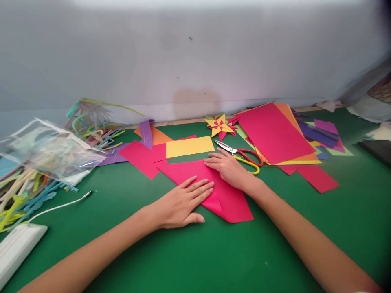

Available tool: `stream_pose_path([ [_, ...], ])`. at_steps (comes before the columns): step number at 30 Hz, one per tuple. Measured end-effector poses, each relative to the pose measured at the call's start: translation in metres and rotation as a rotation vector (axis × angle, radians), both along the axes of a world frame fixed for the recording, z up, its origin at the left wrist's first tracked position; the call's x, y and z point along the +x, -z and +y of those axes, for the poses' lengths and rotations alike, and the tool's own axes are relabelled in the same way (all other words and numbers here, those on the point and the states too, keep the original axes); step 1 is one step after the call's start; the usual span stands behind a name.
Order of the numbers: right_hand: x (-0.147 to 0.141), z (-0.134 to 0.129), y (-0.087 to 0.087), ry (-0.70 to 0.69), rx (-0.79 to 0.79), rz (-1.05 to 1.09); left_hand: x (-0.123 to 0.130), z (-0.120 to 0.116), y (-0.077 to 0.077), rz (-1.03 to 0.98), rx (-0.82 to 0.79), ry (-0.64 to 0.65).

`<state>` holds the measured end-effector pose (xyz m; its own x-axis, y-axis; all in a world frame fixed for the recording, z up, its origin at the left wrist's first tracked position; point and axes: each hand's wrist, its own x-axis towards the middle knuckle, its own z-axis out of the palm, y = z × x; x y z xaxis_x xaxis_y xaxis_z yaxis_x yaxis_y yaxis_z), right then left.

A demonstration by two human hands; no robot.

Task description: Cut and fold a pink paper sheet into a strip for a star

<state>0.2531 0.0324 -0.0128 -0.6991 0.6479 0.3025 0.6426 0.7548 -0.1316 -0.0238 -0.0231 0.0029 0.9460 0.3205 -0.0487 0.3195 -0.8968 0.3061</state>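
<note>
A pinkish-red sheet of paper (233,199) lies partly folded over on the green table, its folded part raised slightly near the front edge. My left hand (183,201) rests flat on its left part, fingers stretched out and thumb apart. My right hand (227,167) lies on the upper part of the sheet, fingers extended to the left and hiding some of its top edge. Just beyond the right hand are scissors (240,154) with red and yellow handles. A yellow paper rectangle (190,147) lies behind the sheet, over red pieces (142,158).
A red and yellow paper star (220,126) sits near the wall. Stacked coloured sheets (275,134) lie at the right, with a red rectangle (319,179) before them. Coloured strips (18,195), a clear plastic bag (55,146) and a white device with a cable (21,248) occupy the left.
</note>
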Motion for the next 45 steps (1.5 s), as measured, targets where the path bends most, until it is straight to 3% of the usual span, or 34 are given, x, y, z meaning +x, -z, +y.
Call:
stream_pose_path([
  [7, -0.001, -0.001, -0.003, 0.001, 0.009, -0.022, 0.003, -0.036, -0.016, -0.061, -0.182, 0.11],
  [11, 0.002, -0.001, -0.003, 0.006, -0.032, -0.012, 0.0, -0.037, -0.03, -0.098, -0.246, 0.195],
  [14, 0.003, -0.001, -0.002, 0.007, -0.062, 0.003, -0.007, -0.02, -0.031, -0.096, -0.167, 0.006],
  [16, 0.003, -0.001, -0.002, 0.004, -0.071, 0.009, -0.01, -0.004, -0.023, -0.057, -0.062, -0.144],
  [18, 0.002, 0.0, -0.002, 0.006, -0.072, 0.012, -0.011, 0.009, -0.01, -0.032, 0.027, -0.194],
  [21, 0.002, 0.0, -0.001, 0.012, -0.063, 0.017, -0.008, 0.016, 0.005, -0.013, 0.068, -0.159],
  [23, 0.002, 0.0, -0.001, 0.007, -0.054, 0.016, -0.005, 0.01, 0.006, -0.005, 0.052, -0.128],
  [31, 0.002, 0.001, 0.0, -0.004, -0.022, -0.011, 0.01, -0.036, -0.01, -0.091, -0.165, 0.096],
  [39, 0.003, -0.001, 0.0, 0.002, -0.056, 0.02, 0.015, -0.058, -0.033, -0.153, -0.338, 0.253],
  [42, 0.002, -0.001, 0.0, 0.0, -0.06, 0.021, 0.016, -0.045, -0.034, -0.143, -0.26, 0.12],
  [45, 0.002, -0.001, -0.001, 0.0, -0.07, 0.028, 0.011, -0.019, -0.021, -0.105, -0.052, -0.115],
])
